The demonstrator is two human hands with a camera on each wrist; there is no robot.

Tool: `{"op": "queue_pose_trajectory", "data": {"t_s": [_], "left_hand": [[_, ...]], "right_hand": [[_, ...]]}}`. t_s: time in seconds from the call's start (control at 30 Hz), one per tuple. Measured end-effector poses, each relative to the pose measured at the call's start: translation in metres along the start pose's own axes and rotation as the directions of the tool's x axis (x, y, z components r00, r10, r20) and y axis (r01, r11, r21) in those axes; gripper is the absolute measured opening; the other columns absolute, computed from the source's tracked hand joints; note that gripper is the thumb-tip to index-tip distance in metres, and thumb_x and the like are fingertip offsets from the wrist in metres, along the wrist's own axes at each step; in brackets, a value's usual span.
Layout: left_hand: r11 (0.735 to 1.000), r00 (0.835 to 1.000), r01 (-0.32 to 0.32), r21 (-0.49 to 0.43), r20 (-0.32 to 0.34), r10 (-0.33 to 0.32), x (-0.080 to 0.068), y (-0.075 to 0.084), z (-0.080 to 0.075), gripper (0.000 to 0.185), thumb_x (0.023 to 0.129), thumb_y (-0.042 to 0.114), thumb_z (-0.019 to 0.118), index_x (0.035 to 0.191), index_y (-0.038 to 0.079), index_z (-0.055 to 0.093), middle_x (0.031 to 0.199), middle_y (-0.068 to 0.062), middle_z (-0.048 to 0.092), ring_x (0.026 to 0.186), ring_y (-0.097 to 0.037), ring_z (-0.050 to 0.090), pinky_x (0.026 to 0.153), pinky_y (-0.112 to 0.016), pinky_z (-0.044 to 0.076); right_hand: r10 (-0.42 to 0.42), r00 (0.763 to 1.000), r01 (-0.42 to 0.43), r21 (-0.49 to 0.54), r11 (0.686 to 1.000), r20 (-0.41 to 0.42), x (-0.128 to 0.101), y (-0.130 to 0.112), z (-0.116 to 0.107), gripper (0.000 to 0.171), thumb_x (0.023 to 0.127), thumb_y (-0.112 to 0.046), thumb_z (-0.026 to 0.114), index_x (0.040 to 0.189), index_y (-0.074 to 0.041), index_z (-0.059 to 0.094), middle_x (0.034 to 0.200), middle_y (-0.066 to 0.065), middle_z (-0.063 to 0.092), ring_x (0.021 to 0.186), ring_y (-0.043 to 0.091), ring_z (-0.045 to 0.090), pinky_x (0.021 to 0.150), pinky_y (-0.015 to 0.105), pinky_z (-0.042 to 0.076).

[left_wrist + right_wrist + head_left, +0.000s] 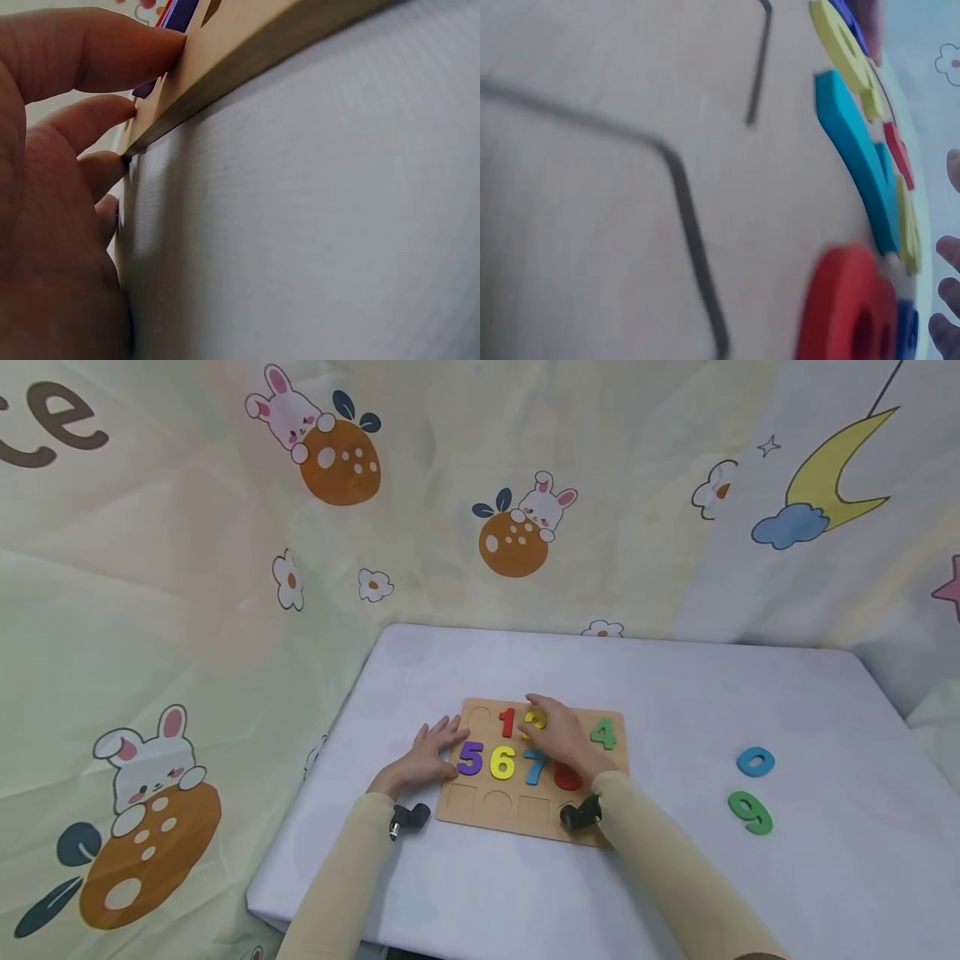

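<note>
On the table (675,893), the number board (480,799) has the left hand (422,760), fingers spread and gripping nothing, resting on its nine o'clock edge and the right hand (564,739), fingers parted and seemingly empty, over the yellow numeral (536,718) near twelve, with blue 0 (741,762) and green 9 (759,820) at three.

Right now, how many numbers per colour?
Red: 2 (the 1, the 8)
Yellow: 2 (the 6, another piece)
Green: 2 (the 4, the 9)
Light blue: 2 (the 7, the 0)
Purple: 1 (the 5)
Dark blue: 1 (mostly hidden piece)
Total: 10
</note>
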State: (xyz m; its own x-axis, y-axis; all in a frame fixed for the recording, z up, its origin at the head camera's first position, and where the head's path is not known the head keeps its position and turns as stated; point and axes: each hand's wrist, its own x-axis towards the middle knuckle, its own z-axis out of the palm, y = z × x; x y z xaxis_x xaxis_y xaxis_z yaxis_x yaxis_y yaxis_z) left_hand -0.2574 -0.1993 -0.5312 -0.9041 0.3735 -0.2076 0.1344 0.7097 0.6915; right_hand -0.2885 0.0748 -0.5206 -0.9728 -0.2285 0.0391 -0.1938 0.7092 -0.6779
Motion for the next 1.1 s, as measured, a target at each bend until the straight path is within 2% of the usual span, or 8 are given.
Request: {"op": "queue_pose_trajectory", "data": {"t_s": [0.2, 0.33, 0.5, 0.83, 1.1], "left_hand": [[1.000, 1.000, 0.005, -0.001, 0.002, -0.005, 0.001, -0.002, 0.000, 0.081, 0.073, 0.013, 0.070, 0.149, 0.018, 0.043, 0.163, 0.004, 0.013, 0.151, -0.018, -0.004, 0.119, -0.047, -0.014], [1.000, 1.000, -0.008, 0.005, 0.005, 0.008, 0.000, -0.001, -0.001, 0.082, 0.072, 0.012, 0.070, 0.149, 0.017, 0.042, 0.163, 0.003, 0.013, 0.151, -0.018, -0.004, 0.119, -0.047, -0.013], [1.000, 1.000, -0.008, 0.002, -0.004, 0.008, -0.001, 0.000, -0.002, 0.082, 0.072, 0.012, 0.069, 0.149, 0.017, 0.043, 0.163, 0.003, 0.014, 0.151, -0.018, -0.004, 0.119, -0.047, -0.013], [1.000, 1.000, -0.003, 0.003, -0.011, 0.003, 0.001, -0.002, 0.000, 0.082, 0.071, 0.013, 0.070, 0.149, 0.018, 0.043, 0.163, 0.003, 0.014, 0.151, -0.018, -0.004, 0.119, -0.047, -0.013], [1.000, 1.000, 0.001, -0.012, -0.012, -0.001, 0.002, -0.001, 0.001, 0.082, 0.073, 0.012, 0.072, 0.149, 0.016, 0.043, 0.164, 0.002, 0.014, 0.151, -0.018, -0.004, 0.119, -0.045, -0.015]], "right_hand": [[-0.035, 0.999, 0.035, -0.006, 0.999, -0.027, -0.008, 0.011, -0.022, 0.059, 0.093, -0.030, 0.065, 0.145, -0.013, 0.046, 0.145, 0.011, 0.048, 0.129, 0.032, 0.047, 0.109, 0.051, 0.040], [-0.036, 0.999, 0.035, -0.029, 0.999, -0.034, -0.016, 0.023, -0.040, 0.058, 0.093, -0.028, 0.065, 0.145, -0.011, 0.045, 0.146, 0.014, 0.047, 0.134, 0.035, 0.042, 0.110, 0.055, 0.036], [0.027, 0.999, -0.029, -0.051, 0.998, -0.036, -0.028, 0.038, -0.061, 0.060, 0.095, -0.030, 0.062, 0.147, -0.012, 0.042, 0.150, 0.015, 0.043, 0.141, 0.038, 0.033, 0.113, 0.060, 0.030], [0.068, 0.993, -0.081, -0.141, 0.987, -0.097, -0.056, 0.076, -0.096, 0.065, 0.094, -0.028, 0.062, 0.149, -0.005, 0.037, 0.148, 0.022, 0.043, 0.138, 0.043, 0.033, 0.111, 0.061, 0.030], [0.059, 0.990, -0.082, -0.184, 0.980, -0.129, -0.086, 0.104, -0.116, 0.072, 0.090, -0.020, 0.067, 0.149, -0.001, 0.033, 0.144, 0.026, 0.044, 0.135, 0.046, 0.036, 0.108, 0.063, 0.032]]}}
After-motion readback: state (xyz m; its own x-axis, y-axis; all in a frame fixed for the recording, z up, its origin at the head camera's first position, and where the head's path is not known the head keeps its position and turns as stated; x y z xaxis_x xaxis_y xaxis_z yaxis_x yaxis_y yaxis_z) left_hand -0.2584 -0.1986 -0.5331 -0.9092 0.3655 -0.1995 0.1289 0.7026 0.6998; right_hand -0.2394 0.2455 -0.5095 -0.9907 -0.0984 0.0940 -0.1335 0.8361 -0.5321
